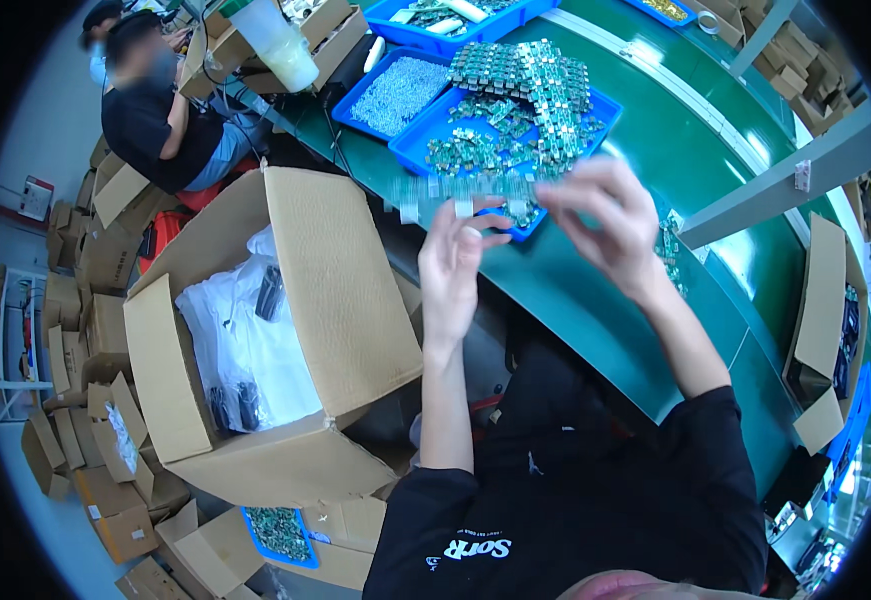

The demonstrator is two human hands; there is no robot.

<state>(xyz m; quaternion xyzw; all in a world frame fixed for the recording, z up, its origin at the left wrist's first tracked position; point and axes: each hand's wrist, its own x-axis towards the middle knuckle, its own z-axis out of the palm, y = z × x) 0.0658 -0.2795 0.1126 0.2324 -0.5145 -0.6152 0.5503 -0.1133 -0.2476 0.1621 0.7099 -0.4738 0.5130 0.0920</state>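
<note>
Head view: strip of green circuit boards point(503, 187) raised at a blue tray point(440, 122)

Blurred, the strip stretches sideways in front of the tray's near part, its left end reaching beyond the tray. The right hand point(610, 215) pinches its right end between thumb and fingertips. The left hand point(450, 270) is at the strip's underside, fingers loosely bent; whether they grip it, I cannot tell. Inside the tray lie loose boards, with a tall stack of boards point(555, 80) toward the far side. Just beside it on the left, a second blue tray point(341, 108) holds small pale pieces point(402, 92). Both trays rest on a green counter point(595, 310). More boards point(669, 245) lie on it near the right forearm. Left of the counter stands an open cardboard box point(350, 290) containing white plastic point(275, 365). Farther off, a person in dark clothing point(135, 120) sits.
</note>
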